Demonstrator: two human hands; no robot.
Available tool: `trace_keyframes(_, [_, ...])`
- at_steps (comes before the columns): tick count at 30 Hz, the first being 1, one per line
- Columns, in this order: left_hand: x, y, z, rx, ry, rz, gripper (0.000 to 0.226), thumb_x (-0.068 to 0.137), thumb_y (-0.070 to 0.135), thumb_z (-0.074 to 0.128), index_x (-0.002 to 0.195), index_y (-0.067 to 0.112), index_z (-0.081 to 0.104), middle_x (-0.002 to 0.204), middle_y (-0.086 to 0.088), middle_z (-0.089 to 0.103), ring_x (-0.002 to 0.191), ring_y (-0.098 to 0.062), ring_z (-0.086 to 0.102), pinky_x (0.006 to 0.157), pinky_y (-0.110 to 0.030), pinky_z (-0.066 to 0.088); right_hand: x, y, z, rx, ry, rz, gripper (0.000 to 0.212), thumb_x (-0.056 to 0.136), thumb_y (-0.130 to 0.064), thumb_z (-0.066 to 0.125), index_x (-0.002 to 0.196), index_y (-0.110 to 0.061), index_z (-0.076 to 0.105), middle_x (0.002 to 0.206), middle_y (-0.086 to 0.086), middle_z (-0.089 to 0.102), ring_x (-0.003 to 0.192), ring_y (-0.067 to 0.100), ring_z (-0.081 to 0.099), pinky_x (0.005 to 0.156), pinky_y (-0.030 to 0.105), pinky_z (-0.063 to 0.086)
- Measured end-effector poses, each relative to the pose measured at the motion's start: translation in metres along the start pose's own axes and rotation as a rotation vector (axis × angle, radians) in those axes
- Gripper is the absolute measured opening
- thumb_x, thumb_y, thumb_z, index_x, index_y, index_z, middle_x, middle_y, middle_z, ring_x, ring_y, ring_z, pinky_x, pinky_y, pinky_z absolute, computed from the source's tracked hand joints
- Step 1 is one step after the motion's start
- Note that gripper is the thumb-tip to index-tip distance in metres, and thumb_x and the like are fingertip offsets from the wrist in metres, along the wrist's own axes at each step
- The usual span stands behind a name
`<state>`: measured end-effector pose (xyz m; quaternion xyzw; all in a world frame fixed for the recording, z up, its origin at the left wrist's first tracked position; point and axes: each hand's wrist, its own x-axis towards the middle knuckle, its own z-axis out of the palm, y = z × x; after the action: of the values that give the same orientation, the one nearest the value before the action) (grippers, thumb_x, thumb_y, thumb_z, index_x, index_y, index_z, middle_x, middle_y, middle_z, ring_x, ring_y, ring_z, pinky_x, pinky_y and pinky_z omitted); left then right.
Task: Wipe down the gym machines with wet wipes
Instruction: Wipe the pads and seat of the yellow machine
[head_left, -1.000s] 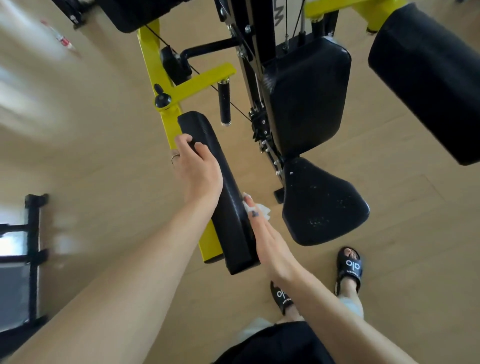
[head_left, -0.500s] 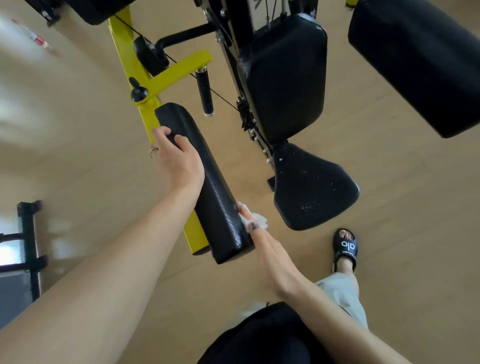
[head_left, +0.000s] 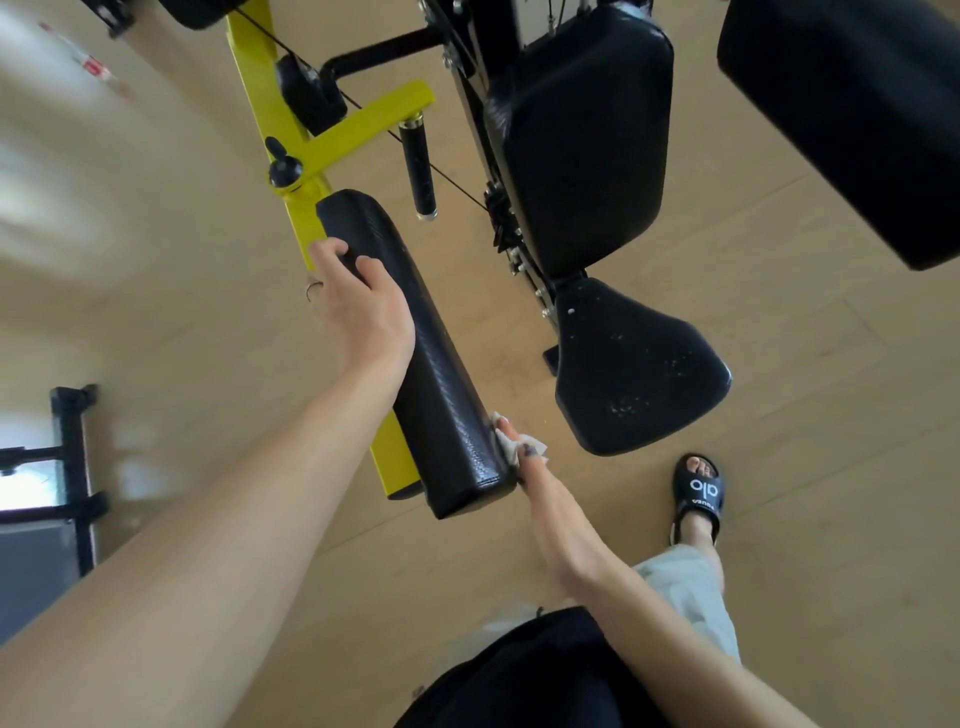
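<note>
Left hand (head_left: 366, 306) grips the arm pad (head_left: 415, 353) to steady it — right hand (head_left: 540, 499), fingers pinching a wet wipe (head_left: 511, 449), rubs its side.

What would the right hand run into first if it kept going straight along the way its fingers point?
Probably nothing soon. The right hand, pressing the wet wipe on the long black pad's side, points along that side; the seat seems off to its right, though depth is unclear.
</note>
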<state>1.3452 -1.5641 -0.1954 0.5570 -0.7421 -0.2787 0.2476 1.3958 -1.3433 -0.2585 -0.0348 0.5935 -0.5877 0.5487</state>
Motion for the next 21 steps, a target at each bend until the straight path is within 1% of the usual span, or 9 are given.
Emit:
trace_keyframes(3, [0.001, 0.000, 0.000, 0.018, 0.004, 0.002, 0.024, 0.104, 0.022, 0.037, 0.125, 0.016, 0.045, 0.130, -0.016, 0.053, 0.095, -0.023, 0.048, 0.072, -0.029, 0.031, 0.049, -0.008, 0.001, 0.084, -0.009, 0.151, 0.054, 0.103, -0.068, 0.022, 0.137, -0.045, 0.058, 0.147, -0.014, 0.055, 0.140, 0.011, 0.046, 0.126, 0.041, 0.019])
trace_keyframes(6, [0.001, 0.000, 0.000, 0.029, 0.007, 0.005, 0.024, 0.103, 0.023, 0.037, 0.125, 0.017, 0.045, 0.128, -0.015, 0.053, 0.097, -0.025, 0.049, 0.073, -0.031, 0.031, 0.051, -0.022, 0.004, 0.110, -0.036, 0.134, 0.047, 0.109, -0.054, 0.022, 0.139, -0.042, 0.055, 0.142, -0.010, 0.060, 0.131, 0.009, 0.054, 0.120, 0.033, 0.030])
trace_keyframes(8, [0.001, 0.000, 0.000, 0.025, 0.011, 0.005, 0.024, 0.103, 0.023, 0.037, 0.125, 0.017, 0.045, 0.127, -0.014, 0.053, 0.101, -0.028, 0.052, 0.073, -0.032, 0.032, 0.030, -0.018, 0.000, 0.099, -0.025, 0.111, 0.038, 0.110, -0.049, 0.022, 0.133, -0.052, 0.052, 0.143, -0.019, 0.054, 0.138, 0.003, 0.044, 0.122, 0.031, 0.022])
trace_keyframes(12, [0.002, -0.001, 0.001, 0.024, 0.000, -0.002, 0.025, 0.103, 0.022, 0.037, 0.125, 0.016, 0.045, 0.123, -0.015, 0.053, 0.096, -0.022, 0.046, 0.069, -0.022, 0.027, 0.003, 0.001, -0.008, 0.124, -0.024, 0.054, 0.048, 0.109, -0.049, 0.024, 0.154, -0.041, 0.037, 0.161, -0.017, 0.036, 0.152, 0.003, 0.023, 0.128, 0.034, 0.009])
trace_keyframes(15, [0.002, -0.001, 0.003, -0.005, 0.008, -0.008, 0.025, 0.101, 0.023, 0.036, 0.123, 0.017, 0.045, 0.113, -0.013, 0.053, 0.100, -0.029, 0.049, 0.075, -0.033, 0.033, 0.025, -0.026, -0.003, 0.018, -0.037, 0.113, 0.050, 0.102, -0.064, 0.024, 0.142, -0.050, 0.048, 0.147, -0.019, 0.051, 0.144, 0.009, 0.039, 0.122, 0.034, 0.023])
trace_keyframes(17, [0.002, 0.000, 0.002, 0.008, 0.015, -0.003, 0.025, 0.100, 0.023, 0.036, 0.122, 0.017, 0.045, 0.104, -0.010, 0.052, 0.097, -0.029, 0.047, 0.079, -0.041, 0.038, 0.051, -0.059, 0.005, -0.053, -0.061, 0.094, 0.037, 0.106, -0.060, 0.023, 0.123, -0.050, 0.054, 0.124, -0.019, 0.061, 0.122, 0.004, 0.055, 0.099, 0.022, 0.040])
trace_keyframes(18, [0.001, 0.001, 0.002, 0.012, 0.020, -0.002, 0.025, 0.100, 0.023, 0.036, 0.122, 0.017, 0.046, 0.103, -0.010, 0.053, 0.096, -0.027, 0.044, 0.080, -0.042, 0.038, 0.064, -0.076, 0.010, -0.088, -0.066, 0.060, 0.035, 0.107, -0.057, 0.022, 0.118, -0.048, 0.054, 0.118, -0.017, 0.062, 0.113, 0.000, 0.056, 0.087, 0.018, 0.040])
trace_keyframes(19, [0.001, 0.002, 0.002, 0.012, 0.027, -0.004, 0.025, 0.100, 0.023, 0.036, 0.122, 0.017, 0.046, 0.104, -0.011, 0.054, 0.094, -0.025, 0.042, 0.081, -0.042, 0.038, 0.073, -0.091, 0.015, -0.119, -0.066, 0.025, 0.036, 0.108, -0.055, 0.021, 0.117, -0.048, 0.055, 0.117, -0.017, 0.062, 0.110, -0.002, 0.056, 0.084, 0.017, 0.039])
trace_keyframes(21, [0.000, 0.002, 0.001, 0.025, 0.037, -0.005, 0.024, 0.101, 0.024, 0.036, 0.122, 0.018, 0.046, 0.107, -0.014, 0.057, 0.093, -0.023, 0.041, 0.078, -0.040, 0.036, 0.074, -0.100, 0.019, -0.161, -0.064, -0.048, 0.042, 0.107, -0.057, 0.017, 0.131, -0.055, 0.051, 0.135, -0.020, 0.058, 0.123, 0.003, 0.053, 0.102, 0.025, 0.039])
